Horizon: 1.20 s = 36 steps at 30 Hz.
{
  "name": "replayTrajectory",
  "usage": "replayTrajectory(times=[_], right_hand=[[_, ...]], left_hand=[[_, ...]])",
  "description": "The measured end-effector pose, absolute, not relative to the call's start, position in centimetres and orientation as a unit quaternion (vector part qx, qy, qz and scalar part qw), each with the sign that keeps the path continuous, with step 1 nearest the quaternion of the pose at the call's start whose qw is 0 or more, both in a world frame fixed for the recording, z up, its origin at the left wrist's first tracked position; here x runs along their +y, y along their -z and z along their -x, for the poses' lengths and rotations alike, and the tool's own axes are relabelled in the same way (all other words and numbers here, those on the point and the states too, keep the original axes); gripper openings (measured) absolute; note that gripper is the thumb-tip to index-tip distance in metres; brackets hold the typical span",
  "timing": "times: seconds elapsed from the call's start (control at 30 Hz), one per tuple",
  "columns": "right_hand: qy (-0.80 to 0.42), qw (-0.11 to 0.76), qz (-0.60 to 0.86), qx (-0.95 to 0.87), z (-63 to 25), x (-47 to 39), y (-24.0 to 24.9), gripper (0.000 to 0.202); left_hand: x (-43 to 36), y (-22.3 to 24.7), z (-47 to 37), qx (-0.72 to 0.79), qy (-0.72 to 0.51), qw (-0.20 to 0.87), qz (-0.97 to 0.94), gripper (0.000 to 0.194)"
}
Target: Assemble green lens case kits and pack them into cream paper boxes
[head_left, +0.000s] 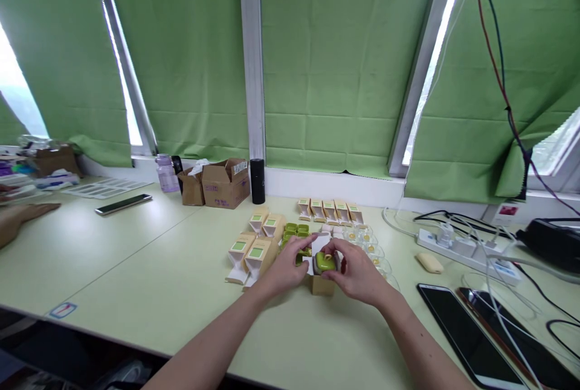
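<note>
Hands: left hand (pixel 290 266) and right hand (pixel 357 272) are meeting at the middle of the pale green table (pixel 136 269), both working on one small glossy green rounded case (pixel 325 262).
Left hand fingers: fingertips are curling in and touching the left side of the green case; whether they are pinching it cannot be told.
Right hand fingers: thumb and forefinger are pinching the right end of the green case, the other fingers are curling behind it.
Green case position: it is sitting just above a small open tan cardboard carton (pixel 322 284), with a white paper insert (pixel 319 244) lying just behind it.
Left of hands: four tan cartons with green square labels (pixel 254 248) are lying clustered, flaps open.
Far side: a row of five small upright tan cartons (pixel 330 210) is standing behind a group of loose green cases (pixel 295 231).
Right of hands: clear plastic trays with yellow pieces (pixel 369 245) are running away to the far side.
Far right: a white power strip with cables (pixel 462 251) and two dark-screened flat phones (pixel 480 335) are lying near the edge.
Far left: another person's hand (pixel 18 221) is resting flat on the table.
</note>
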State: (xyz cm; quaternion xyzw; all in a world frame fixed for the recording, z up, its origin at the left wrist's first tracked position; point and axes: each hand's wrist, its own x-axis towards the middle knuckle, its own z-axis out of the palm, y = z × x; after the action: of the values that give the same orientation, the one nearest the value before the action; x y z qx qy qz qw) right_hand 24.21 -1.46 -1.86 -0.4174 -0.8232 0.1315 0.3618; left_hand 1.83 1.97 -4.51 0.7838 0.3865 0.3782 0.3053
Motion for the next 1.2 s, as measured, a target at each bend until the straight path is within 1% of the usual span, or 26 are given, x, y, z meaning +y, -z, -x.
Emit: replayTrajectory(times=[0.1, 0.4, 0.73, 1.2], right_hand=[[-0.135, 0.37, 0.405, -0.825, -24.1, -1.4, 1.9, 0.008], [-0.093, 0.401, 0.387, -0.825, -23.9, -1.3, 2.1, 0.013], [-0.041, 0.389, 0.414, -0.822, -23.8, -0.7, 3.0, 0.012], [-0.046, 0.374, 0.43, -0.82, -23.5, -0.3, 3.9, 0.017]], left_hand=[[1.9, 4.4, -1.9, 0.386, -0.376, 0.299, -0.788, 0.074], [2.2, 4.7, -1.6, 0.379, -0.381, 0.292, -0.792, 0.074], [2.0, 4.6, -1.7, 0.388, -0.378, 0.297, -0.786, 0.074], [1.9, 4.4, -1.8, 0.389, -0.381, 0.294, -0.785, 0.075]])
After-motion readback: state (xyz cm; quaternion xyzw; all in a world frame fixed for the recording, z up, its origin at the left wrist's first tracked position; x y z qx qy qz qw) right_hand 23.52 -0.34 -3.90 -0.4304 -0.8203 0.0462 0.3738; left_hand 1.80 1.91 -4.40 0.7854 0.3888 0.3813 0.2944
